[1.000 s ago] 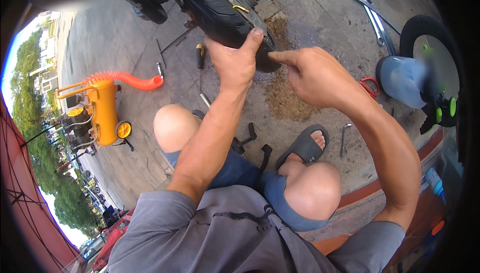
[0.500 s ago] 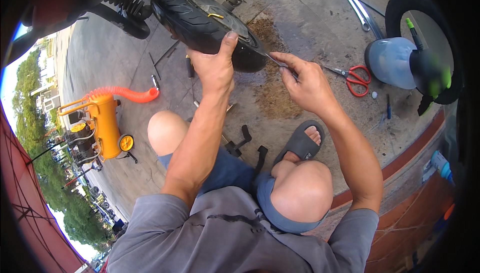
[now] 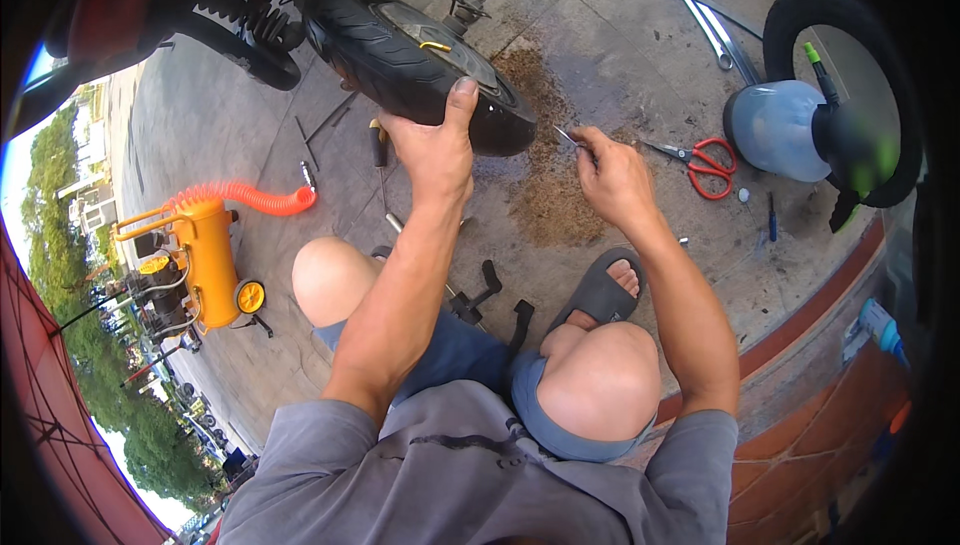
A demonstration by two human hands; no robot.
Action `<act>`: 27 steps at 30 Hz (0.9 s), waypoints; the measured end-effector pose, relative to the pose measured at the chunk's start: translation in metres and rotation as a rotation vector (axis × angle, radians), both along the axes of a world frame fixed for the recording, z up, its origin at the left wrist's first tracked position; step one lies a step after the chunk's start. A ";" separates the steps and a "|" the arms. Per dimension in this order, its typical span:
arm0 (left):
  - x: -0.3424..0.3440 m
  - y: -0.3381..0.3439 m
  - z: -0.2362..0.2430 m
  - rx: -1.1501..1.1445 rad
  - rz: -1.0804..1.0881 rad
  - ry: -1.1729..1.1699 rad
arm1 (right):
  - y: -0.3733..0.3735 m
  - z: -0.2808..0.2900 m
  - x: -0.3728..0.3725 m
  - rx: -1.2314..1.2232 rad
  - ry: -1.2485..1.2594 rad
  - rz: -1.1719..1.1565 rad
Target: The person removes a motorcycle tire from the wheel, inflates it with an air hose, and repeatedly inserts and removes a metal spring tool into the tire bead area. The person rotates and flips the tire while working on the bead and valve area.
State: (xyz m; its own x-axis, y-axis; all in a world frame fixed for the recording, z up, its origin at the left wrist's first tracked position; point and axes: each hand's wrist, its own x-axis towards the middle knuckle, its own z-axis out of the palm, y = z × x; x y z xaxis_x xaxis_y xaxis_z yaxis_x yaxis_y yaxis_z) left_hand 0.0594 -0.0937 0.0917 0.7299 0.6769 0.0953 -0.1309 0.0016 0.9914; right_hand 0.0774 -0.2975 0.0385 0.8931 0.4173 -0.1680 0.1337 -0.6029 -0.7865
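Observation:
A black motorbike tyre (image 3: 385, 50) on its wheel stands at the top centre, with a small yellow piece (image 3: 435, 46) by its rim. My left hand (image 3: 437, 153) grips the tyre's near edge, thumb on the sidewall and fingers round the tread side, partly hidden. To the right, my right hand (image 3: 614, 183) pinches a thin pointed metal tool (image 3: 566, 135), its tip apart from the tyre. Most of that tool is hidden in my fingers, so its exact kind is unclear. Red-handled scissors (image 3: 712, 167) lie to the right of this hand.
A screwdriver (image 3: 379, 145) is below the tyre. Wrenches (image 3: 700, 15), a loose tyre (image 3: 850, 7) and a translucent blue spray bottle (image 3: 775, 130) are at the right. On the left stands a yellow air compressor (image 3: 212, 260) with a coiled orange hose (image 3: 255, 195). Wet brown dirt (image 3: 550, 185) marks the pavement.
My right hand has drawn the pointed tool back from the tyre's edge, slightly right and nearer to me. My left hand keeps its grip on the tyre.

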 end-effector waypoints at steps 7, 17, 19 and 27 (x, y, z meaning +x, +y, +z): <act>-0.010 -0.030 -0.013 0.166 0.010 0.123 | -0.055 -0.051 -0.022 -0.434 -0.092 0.101; -0.014 -0.062 -0.003 0.446 -0.336 0.337 | 0.072 0.096 0.038 0.322 -0.447 0.078; -0.025 -0.022 0.034 0.284 -0.656 0.738 | 0.070 0.104 0.049 0.227 -0.378 0.064; 0.093 0.151 0.115 1.561 -0.670 0.415 | 0.003 0.074 0.076 0.395 -0.293 0.080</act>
